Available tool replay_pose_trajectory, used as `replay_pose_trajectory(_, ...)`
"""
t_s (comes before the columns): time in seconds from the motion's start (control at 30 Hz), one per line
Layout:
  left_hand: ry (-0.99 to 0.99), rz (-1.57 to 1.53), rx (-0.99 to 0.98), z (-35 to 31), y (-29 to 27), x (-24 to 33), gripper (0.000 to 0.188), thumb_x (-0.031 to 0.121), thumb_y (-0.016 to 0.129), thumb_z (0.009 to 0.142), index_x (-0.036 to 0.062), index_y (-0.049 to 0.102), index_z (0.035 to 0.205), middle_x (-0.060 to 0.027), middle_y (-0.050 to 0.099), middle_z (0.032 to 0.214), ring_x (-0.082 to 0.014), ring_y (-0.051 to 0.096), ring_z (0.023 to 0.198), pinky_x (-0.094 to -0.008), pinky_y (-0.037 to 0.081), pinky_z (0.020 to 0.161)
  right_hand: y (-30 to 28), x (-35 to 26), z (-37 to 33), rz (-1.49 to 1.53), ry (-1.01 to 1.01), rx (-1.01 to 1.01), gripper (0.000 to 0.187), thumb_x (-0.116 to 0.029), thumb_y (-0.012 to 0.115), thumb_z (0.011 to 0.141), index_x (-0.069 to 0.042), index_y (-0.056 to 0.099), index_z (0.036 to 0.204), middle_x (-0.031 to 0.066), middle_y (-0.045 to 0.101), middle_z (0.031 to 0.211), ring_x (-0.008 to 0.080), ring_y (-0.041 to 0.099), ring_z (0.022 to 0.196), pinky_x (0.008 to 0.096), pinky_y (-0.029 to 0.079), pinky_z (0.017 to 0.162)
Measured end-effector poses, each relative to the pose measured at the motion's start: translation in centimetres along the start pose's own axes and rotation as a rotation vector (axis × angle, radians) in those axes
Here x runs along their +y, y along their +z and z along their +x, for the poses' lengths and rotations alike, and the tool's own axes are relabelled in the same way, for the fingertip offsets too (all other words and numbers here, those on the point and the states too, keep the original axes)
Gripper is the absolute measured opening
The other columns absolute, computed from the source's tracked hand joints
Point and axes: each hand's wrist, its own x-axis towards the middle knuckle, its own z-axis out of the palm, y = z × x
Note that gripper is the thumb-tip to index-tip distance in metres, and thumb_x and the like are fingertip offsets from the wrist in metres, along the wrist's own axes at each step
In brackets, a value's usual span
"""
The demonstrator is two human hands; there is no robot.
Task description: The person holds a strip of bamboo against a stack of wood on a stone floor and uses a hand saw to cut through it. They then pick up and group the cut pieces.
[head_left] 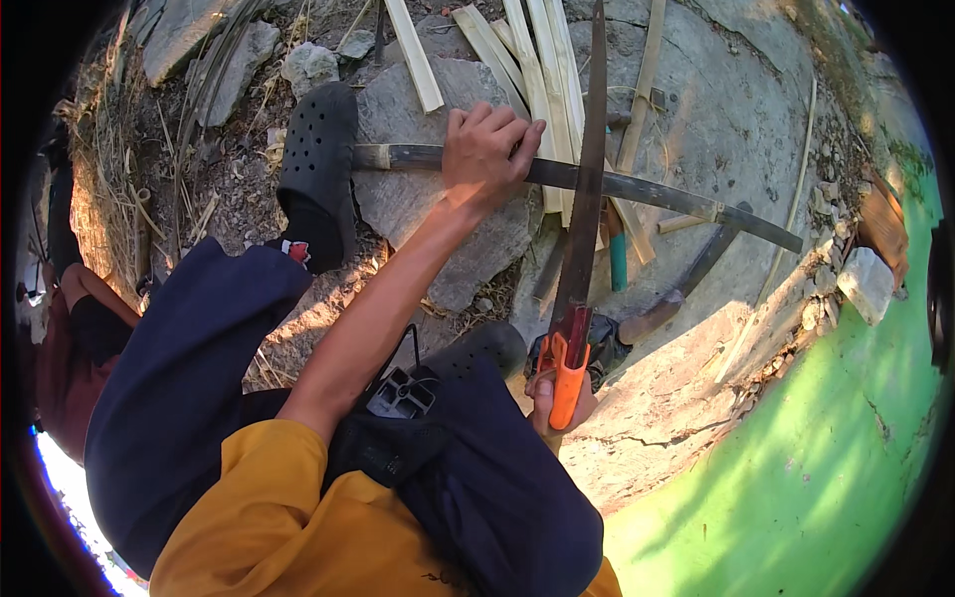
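Observation:
My left hand (487,154) is closed over a long dark bamboo pole (647,189) that lies crosswise in front of me. The pole's pale-jointed left end sits against my black clog (320,164), beside a flat stone slab (418,109). In my right hand (577,406) is a handsaw (585,214), gripped by its orange handle. Its long dark blade points away from me and crosses the pole to the right of my left hand. Whether the teeth touch the pole, I cannot tell.
Several pale split bamboo strips (542,75) lie beyond the pole. A teal-handled tool (617,257) and a dark-bladed tool with a wooden handle (652,320) rest on the rock. Green ground (796,468) borders the right. Another person (75,348) is at the far left.

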Motion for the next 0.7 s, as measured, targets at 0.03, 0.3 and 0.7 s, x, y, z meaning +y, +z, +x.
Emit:
replay_pose_trajectory(0.03,-0.001,0.002,0.003,0.2,0.1,0.3,0.029,0.029,0.067,0.097,0.0102,0.069,0.075,-0.0005,0.059,0.073,-0.0213,0.056,0.076,-0.0374,0.038,0.074,-0.2,0.1,-0.1,-0.006,0.009,-0.002,0.023,-0.024,0.069,0.085,-0.001,0.065,0.088,0.0043,0.066,0.069,0.0179,0.063,0.054,0.0314,0.05,0.055)
replay_pose_trajectory(0.3,-0.038,0.032,0.005,0.6,0.5,0.4,0.03,0.031,0.068,0.096,0.0124,0.076,0.074,0.0041,0.063,0.082,-0.0183,0.056,0.09,-0.0364,0.038,0.081,-1.3,0.8,-1.8,-0.241,-0.015,-0.042,0.027,-0.032,0.069,0.082,-0.005,0.067,0.087,0.0066,0.061,0.066,0.0257,0.063,0.054,0.0348,0.047,0.053)
replay_pose_trajectory(0.7,-0.05,0.029,-0.04,0.6,0.5,0.2,0.033,0.033,0.066,0.097,0.0149,0.076,0.071,0.0062,0.063,0.08,-0.0179,0.055,0.089,-0.0362,0.037,0.081,-2.5,1.5,-2.4,-0.192,0.075,-0.014,0.035,-0.03,0.071,0.08,0.0,0.071,0.097,0.0072,0.068,0.071,0.0192,0.068,0.062,0.0318,0.052,0.06)
